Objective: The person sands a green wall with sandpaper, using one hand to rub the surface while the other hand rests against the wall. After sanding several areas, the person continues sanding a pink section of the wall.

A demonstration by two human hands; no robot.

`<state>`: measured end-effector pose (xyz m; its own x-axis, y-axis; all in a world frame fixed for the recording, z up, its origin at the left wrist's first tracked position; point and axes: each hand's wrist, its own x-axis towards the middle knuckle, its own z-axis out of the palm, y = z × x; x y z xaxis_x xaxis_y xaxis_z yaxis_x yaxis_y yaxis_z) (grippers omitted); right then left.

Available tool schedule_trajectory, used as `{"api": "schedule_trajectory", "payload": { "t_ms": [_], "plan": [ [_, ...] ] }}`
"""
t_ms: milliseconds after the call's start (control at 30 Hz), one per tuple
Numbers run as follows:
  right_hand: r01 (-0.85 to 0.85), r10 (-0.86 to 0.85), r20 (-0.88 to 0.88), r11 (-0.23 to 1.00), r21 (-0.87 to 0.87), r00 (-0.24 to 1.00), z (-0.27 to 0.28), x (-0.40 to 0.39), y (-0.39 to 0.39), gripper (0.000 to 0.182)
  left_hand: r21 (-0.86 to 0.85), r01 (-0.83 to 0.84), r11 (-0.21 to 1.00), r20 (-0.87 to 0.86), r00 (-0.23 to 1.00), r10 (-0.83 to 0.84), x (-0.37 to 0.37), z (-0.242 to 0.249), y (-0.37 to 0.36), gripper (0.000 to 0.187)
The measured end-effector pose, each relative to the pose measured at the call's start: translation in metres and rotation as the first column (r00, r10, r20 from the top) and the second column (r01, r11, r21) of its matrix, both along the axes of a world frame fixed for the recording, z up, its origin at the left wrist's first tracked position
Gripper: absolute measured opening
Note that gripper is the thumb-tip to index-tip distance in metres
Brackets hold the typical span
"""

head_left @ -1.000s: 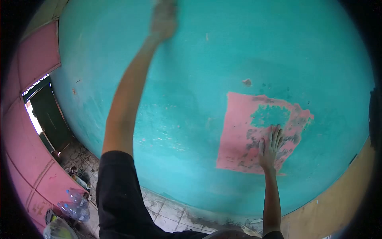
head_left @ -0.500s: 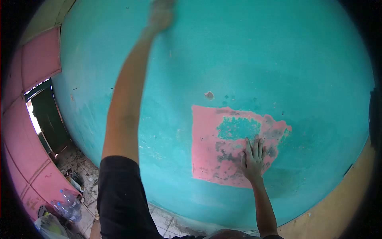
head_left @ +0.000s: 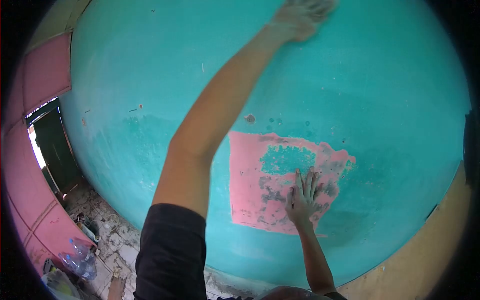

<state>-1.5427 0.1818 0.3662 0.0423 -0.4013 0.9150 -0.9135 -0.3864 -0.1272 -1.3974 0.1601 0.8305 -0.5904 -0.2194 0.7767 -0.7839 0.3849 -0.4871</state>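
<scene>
High on the teal wall [head_left: 380,75], my left hand [head_left: 306,19] is against or close to the surface at the top edge of the view. Its fingers are smeared by motion, and whether anything is under them cannot be made out. Lower down, my right hand [head_left: 301,200] lies flat on a pink patch [head_left: 242,175] of the wall, fingers spread and pointing up, holding nothing. Grey stains and a teal area with ragged edges show within the pink patch.
At the left are pink panels [head_left: 47,70] and a dark green door [head_left: 57,150]. Plastic bottles [head_left: 80,260] and a plastic bag [head_left: 60,284] lie at the lower left by the dirty tiled floor [head_left: 112,245]. A tan surface [head_left: 400,270] borders the wall at lower right.
My left hand has swept to the right along the top of the wall. My right hand stays on the pink patch, while the whole view has shifted slightly.
</scene>
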Motion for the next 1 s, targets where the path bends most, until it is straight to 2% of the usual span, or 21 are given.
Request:
{"api": "schedule_trajectory", "payload": {
  "t_ms": [33, 67, 100, 133, 167, 200, 233, 267, 300, 367, 400, 433, 567, 600, 633, 700, 733, 867, 933, 967, 1000],
  "plan": [
    [-0.002, 0.002, 0.011, 1.000, -0.006, 1.000, 0.002, -0.003, -0.002, 0.056, 0.047, 0.061, 0.997, -0.021, 0.998, -0.060, 0.018, 0.005, -0.002, 0.059],
    [-0.034, 0.034, 0.022, 0.999, 0.005, 0.999, 0.000, -0.011, 0.000, 0.056, -0.336, -0.116, 0.935, -0.060, 0.993, 0.102, 0.066, 0.005, -0.051, 0.058],
    [-0.063, 0.062, 0.030, 0.998, 0.020, 0.998, -0.003, -0.021, 0.002, 0.057, -0.506, -0.268, 0.819, -0.140, 0.963, 0.229, 0.134, 0.015, -0.094, 0.056],
    [-0.065, 0.064, 0.037, 0.998, 0.028, 0.997, -0.005, -0.033, 0.002, 0.057, -0.408, 0.103, 0.907, -0.121, 0.979, -0.165, 0.214, 0.026, -0.116, 0.058],
    [-0.068, 0.067, 0.039, 0.998, 0.017, 0.997, -0.006, -0.044, 0.000, 0.056, -0.422, -0.058, 0.905, -0.367, 0.924, -0.112, 0.255, 0.007, -0.118, 0.059],
    [-0.071, 0.070, 0.045, 0.997, 0.006, 0.997, -0.007, -0.049, -0.001, 0.056, -0.287, 0.066, 0.956, -0.578, 0.784, -0.228, 0.295, 0.001, -0.118, 0.059],
    [-0.072, 0.072, 0.056, 0.997, 0.014, 0.996, -0.006, -0.051, 0.000, 0.056, -0.278, 0.068, 0.958, -0.571, 0.790, -0.222, 0.285, -0.001, -0.116, 0.059],
    [-0.060, 0.059, 0.052, 0.998, 0.017, 0.997, -0.003, -0.052, 0.003, 0.056, -0.198, -0.373, 0.906, -0.600, 0.777, 0.188, 0.272, -0.002, -0.117, 0.060],
    [-0.047, 0.047, 0.043, 0.999, 0.017, 0.998, -0.001, -0.052, 0.005, 0.056, -0.119, -0.742, 0.660, -0.598, 0.584, 0.549, 0.255, -0.002, -0.115, 0.060],
    [-0.042, 0.041, 0.048, 0.999, 0.006, 0.998, 0.001, -0.049, 0.007, 0.056, -0.554, -0.358, 0.752, -0.415, 0.902, 0.123, 0.158, 0.006, -0.115, 0.056],
    [-0.041, 0.042, 0.062, 0.999, -0.007, 0.997, 0.002, -0.044, 0.005, 0.055, -0.277, -0.283, 0.918, -0.218, 0.949, 0.227, 0.096, 0.011, -0.083, 0.049],
    [-0.045, 0.046, 0.059, 0.999, -0.014, 0.997, 0.002, -0.041, 0.003, 0.055, -0.483, 0.002, 0.876, -0.013, 1.000, -0.009, 0.058, 0.025, -0.122, 0.051],
    [-0.010, 0.010, -0.025, 1.000, -0.021, 1.000, 0.002, -0.062, 0.005, 0.061, 0.068, 0.215, 0.974, -0.142, 0.969, -0.204, 0.025, -0.026, -0.004, 0.060],
    [-0.083, 0.083, 0.010, 0.996, -0.019, 0.996, 0.004, -0.069, 0.009, 0.061, -0.470, -0.419, 0.777, -0.150, 0.905, 0.397, 0.069, -0.017, -0.070, 0.058],
    [-0.083, 0.083, 0.002, 0.996, -0.013, 0.997, 0.004, -0.078, 0.013, 0.061, -0.568, 0.207, 0.797, -0.108, 0.941, -0.321, 0.147, 0.011, -0.127, 0.051],
    [-0.152, 0.150, 0.027, 0.984, 0.090, 0.988, 0.003, -0.096, 0.020, 0.060, -0.447, -0.449, 0.774, -0.449, 0.861, 0.239, 0.265, 0.000, -0.131, 0.058],
    [-0.152, 0.150, 0.033, 0.985, 0.084, 0.988, 0.006, -0.101, 0.023, 0.060, -0.314, -0.268, 0.911, -0.602, 0.798, 0.027, 0.321, 0.006, -0.143, 0.062],
    [-0.148, 0.153, -0.023, 0.977, 0.150, 0.988, 0.006, -0.098, 0.029, 0.060, -0.321, -0.509, 0.799, -0.701, 0.695, 0.161, 0.199, 0.014, -0.116, 0.063],
    [-0.119, 0.124, -0.040, 0.986, 0.117, 0.991, 0.009, -0.097, 0.026, 0.061, -0.419, -0.370, 0.829, -0.364, 0.905, 0.220, 0.114, 0.046, -0.082, 0.056],
    [-0.109, 0.114, -0.044, 0.989, 0.102, 0.993, 0.009, -0.096, 0.025, 0.061, -0.085, 0.087, 0.993, -0.319, 0.941, -0.110, 0.039, 0.026, -0.034, 0.059],
    [-0.101, 0.106, -0.045, 0.991, 0.087, 0.993, 0.009, -0.093, 0.024, 0.061, -0.034, 0.082, 0.996, -0.200, 0.976, -0.087, -0.010, 0.013, 0.002, 0.057]
  ]
}}
